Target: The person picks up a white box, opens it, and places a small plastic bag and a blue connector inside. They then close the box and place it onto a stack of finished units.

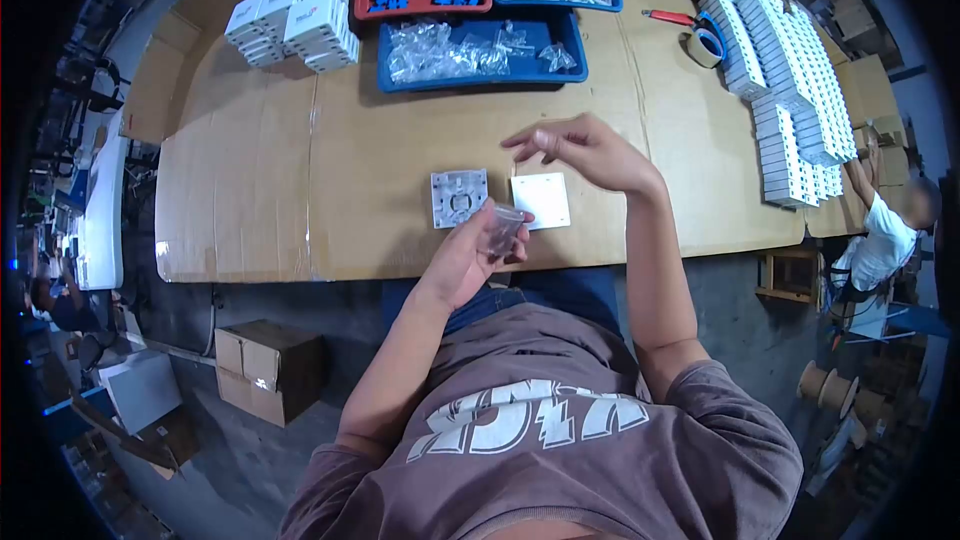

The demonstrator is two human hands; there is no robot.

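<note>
My left hand [467, 262] is closed on a small clear plastic bag [503, 230] at the table's near edge; its contents are too small to make out. Just beyond it lies a grey square backing plate [453, 198] with a round opening, its lower right corner partly covered by my fingers. Beside that plate, on the right, is a white square faceplate [541, 202] with small holes at its corners. My right hand [585, 152] hovers above and to the right of the faceplate, fingers stretched out and holding nothing visible.
A red tray [368, 2] holds blue parts, a blue tray [608, 6] white plugs, another blue tray [385, 80] clear bags. Stacked white boxes [300, 20] stand left, more white boxes [790, 90] right, near a tape roll [706, 46]. A person [885, 235] is at far right.
</note>
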